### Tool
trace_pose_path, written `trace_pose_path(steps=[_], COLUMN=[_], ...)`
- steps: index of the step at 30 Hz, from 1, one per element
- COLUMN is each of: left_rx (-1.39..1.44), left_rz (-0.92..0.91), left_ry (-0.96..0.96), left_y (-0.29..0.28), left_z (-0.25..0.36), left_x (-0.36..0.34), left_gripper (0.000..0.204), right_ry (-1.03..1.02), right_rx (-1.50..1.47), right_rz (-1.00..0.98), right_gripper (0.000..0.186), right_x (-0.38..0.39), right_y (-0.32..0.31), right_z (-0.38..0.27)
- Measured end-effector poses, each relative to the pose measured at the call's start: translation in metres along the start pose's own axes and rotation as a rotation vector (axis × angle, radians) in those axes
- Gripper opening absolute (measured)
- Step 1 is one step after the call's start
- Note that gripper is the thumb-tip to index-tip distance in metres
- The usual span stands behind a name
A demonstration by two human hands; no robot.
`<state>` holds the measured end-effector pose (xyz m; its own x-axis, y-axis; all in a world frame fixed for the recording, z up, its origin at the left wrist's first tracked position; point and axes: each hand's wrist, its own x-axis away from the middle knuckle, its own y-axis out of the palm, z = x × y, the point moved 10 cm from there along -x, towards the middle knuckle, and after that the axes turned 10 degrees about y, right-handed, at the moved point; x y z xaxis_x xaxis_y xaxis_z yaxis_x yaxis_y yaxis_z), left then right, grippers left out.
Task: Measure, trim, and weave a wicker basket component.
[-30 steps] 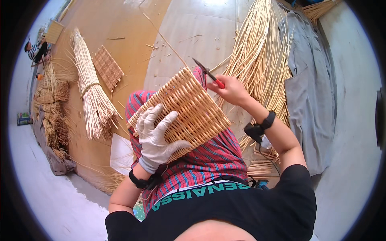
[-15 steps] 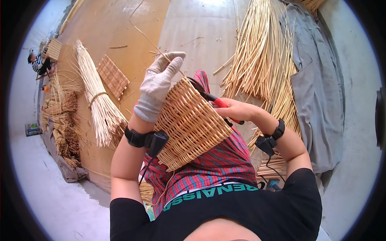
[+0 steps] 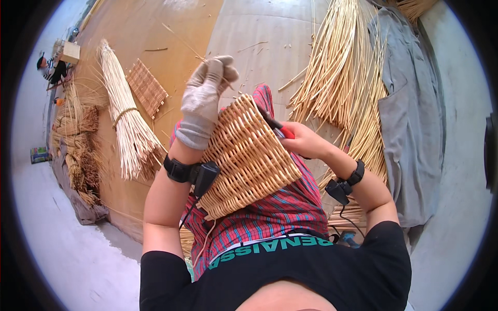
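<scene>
A woven wicker basket [image 3: 249, 155] rests on my lap over a red plaid cloth [image 3: 270, 217]. My left hand [image 3: 205, 96], in a grey work glove, is raised above the basket's far edge, its fingers pinched on a thin reed strand that rises up to the left. At the basket's right edge my right hand [image 3: 306, 141] is bare and grips red-handled cutters [image 3: 277, 128] whose dark blades point at the rim. Both wrists wear black bands with small devices.
A tied bundle of pale reeds [image 3: 127, 124] and a small woven mat [image 3: 147, 88] lie on the tan floor at left. Long loose reeds [image 3: 337, 72] fan out at upper right beside a grey cloth [image 3: 410, 114]. A person sits far left [image 3: 49, 67].
My left hand has lifted off the basket's side and risen over its far edge, pulling a strand. The right hand with the cutters has dropped from above the basket to its right edge.
</scene>
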<state>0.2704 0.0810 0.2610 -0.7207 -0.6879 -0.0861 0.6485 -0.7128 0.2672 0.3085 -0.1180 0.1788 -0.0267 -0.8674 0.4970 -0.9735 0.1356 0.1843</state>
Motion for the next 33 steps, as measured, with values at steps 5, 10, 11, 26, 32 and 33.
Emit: trace_pose_path(steps=[5, 10, 11, 26, 32, 33], left_rx=[0.209, -0.388, -0.4, -0.226, -0.145, -0.142], left_rz=[0.156, 0.126, 0.148, 0.179, 0.181, 0.292], left_ry=[0.209, -0.006, -0.067, -0.051, -0.305, -0.273], left_y=[-0.041, -0.075, -0.084, -0.108, -0.115, -0.124], left_z=[0.061, 0.094, 0.087, 0.13, 0.032, 0.029], left_x=[0.024, 0.132, 0.156, 0.266, 0.287, 0.281], left_gripper=[0.029, 0.025, 0.024, 0.028, 0.033, 0.035], right_ry=[-0.145, -0.39, -0.427, -0.385, -0.359, -0.324], right_rx=[-0.302, 0.011, 0.163, 0.082, -0.084, -0.241], right_rz=[0.253, 0.559, 0.569, 0.951, 0.959, 0.853], right_gripper=[0.027, 0.036, 0.04, 0.048, 0.046, 0.044], right_x=[0.02, 0.049, 0.048, 0.063, 0.06, 0.053], right_y=[-0.033, -0.03, -0.018, 0.0, -0.015, -0.014], right_z=[0.002, -0.073, -0.089, -0.031, 0.0, 0.004])
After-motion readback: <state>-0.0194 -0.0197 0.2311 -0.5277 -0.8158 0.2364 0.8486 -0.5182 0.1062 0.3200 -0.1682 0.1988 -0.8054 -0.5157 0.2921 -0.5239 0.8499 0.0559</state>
